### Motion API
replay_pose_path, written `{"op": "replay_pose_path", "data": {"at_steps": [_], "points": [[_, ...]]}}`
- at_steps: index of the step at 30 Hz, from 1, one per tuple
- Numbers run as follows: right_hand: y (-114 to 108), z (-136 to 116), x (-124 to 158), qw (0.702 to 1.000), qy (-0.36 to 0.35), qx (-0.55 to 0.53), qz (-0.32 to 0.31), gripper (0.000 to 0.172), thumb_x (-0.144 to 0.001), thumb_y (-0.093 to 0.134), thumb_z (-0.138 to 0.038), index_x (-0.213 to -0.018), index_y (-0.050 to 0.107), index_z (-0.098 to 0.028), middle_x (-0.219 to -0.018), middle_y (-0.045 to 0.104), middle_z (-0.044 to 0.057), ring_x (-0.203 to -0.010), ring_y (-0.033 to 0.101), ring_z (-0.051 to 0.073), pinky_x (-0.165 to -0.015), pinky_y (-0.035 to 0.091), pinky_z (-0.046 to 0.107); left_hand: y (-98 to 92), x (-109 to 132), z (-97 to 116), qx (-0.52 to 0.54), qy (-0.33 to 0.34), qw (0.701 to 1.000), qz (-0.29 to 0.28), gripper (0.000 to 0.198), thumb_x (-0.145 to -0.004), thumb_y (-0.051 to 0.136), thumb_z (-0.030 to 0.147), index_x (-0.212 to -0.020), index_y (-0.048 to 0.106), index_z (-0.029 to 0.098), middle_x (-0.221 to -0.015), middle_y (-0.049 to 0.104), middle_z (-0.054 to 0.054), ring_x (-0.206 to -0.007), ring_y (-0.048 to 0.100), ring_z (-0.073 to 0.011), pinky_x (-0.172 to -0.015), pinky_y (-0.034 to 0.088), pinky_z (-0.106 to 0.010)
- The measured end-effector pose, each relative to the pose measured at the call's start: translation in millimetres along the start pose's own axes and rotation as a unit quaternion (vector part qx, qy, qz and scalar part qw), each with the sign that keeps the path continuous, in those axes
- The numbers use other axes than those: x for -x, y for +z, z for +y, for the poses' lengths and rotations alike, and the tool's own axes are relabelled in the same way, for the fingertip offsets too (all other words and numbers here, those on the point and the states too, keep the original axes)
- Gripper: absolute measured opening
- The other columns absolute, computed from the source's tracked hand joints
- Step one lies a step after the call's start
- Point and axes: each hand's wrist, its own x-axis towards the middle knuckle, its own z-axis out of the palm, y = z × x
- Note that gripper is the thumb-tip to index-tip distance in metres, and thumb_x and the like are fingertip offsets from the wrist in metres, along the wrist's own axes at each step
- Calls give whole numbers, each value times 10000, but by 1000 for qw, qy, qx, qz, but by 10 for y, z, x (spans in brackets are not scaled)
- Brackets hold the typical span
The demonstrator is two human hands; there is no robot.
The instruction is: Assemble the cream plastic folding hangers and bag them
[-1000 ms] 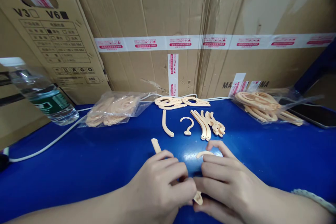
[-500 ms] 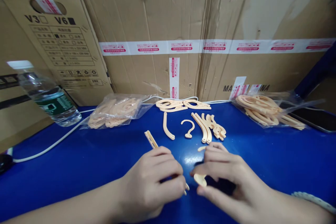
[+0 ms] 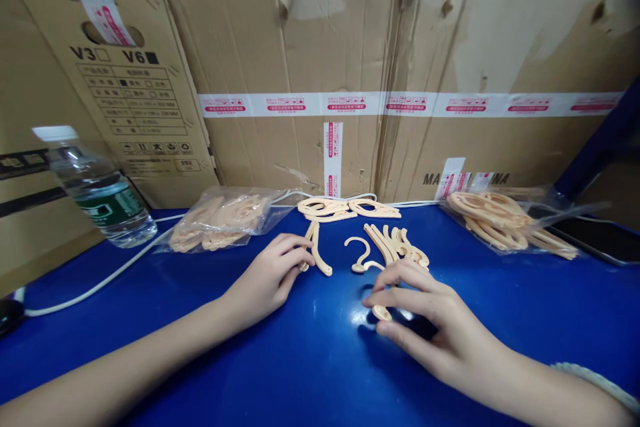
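Note:
My left hand (image 3: 273, 273) reaches forward and pinches a beige plastic hanger arm (image 3: 309, 233), mostly hidden by the fingers. It lies right beside another curved hanger arm (image 3: 323, 257) on the blue table. Nearer to me, my right hand (image 3: 425, 317) is closed on a hanger hook; its round base (image 3: 381, 313) shows between thumb and fingers, and its curved end pokes out beyond them. Just past the right fingers lie a loose hook (image 3: 358, 253), long hanger arms (image 3: 380, 243) and a cluster of small hooks (image 3: 407, 247), partly covered by that hand.
Folded hangers (image 3: 327, 210) lie at the back by a white cable. Bagged hanger parts sit left (image 3: 220, 220) and right (image 3: 493, 217). A water bottle (image 3: 107, 197) leans at left, a dark phone (image 3: 595, 230) lies at right, and cardboard boxes (image 3: 300, 33) wall the back.
My left hand has moved forward with the hanger arm, bringing it beside the curved one. My right hand keeps the hook, now turned slightly. The view has tilted up a little.

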Motion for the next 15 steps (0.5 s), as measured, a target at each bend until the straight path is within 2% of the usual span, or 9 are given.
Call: {"op": "replay_pose_path", "data": {"at_steps": [4, 9, 15], "points": [[-47, 134, -89, 997, -21, 68, 14, 151, -928, 587, -190, -1049, 669, -226, -1031, 623, 66, -987, 562, 219, -924, 418, 431, 20, 18, 28, 28, -43, 999, -6, 312, -889, 462, 58, -1145, 571, 198, -1200, 598, -97, -1138, 564, -237, -999, 476, -449], [-115, 285, -275, 984, -46, 172, 6, 165, -936, 584, -216, -1066, 680, -247, -1026, 641, 63, -994, 535, 244, -926, 385, 479, 14, 30, 115, 20, -47, 999, -18, 317, -886, 490, 102, -1193, 537, 168, -1213, 593, -115, -1165, 533, -255, -1028, 454, -478], [-33, 445, -490, 970, -58, 234, -39, 170, -946, 577, -245, -1063, 701, -247, -1019, 648, 75, -1011, 538, 252, -902, 413, 466, 10, 55, 207, -2, -17, 995, -102, 356, -947, 500, 222, -1302, 513, 186, -1396, 508, -111, -1319, 412, -270, -1114, 377, -498]]}}
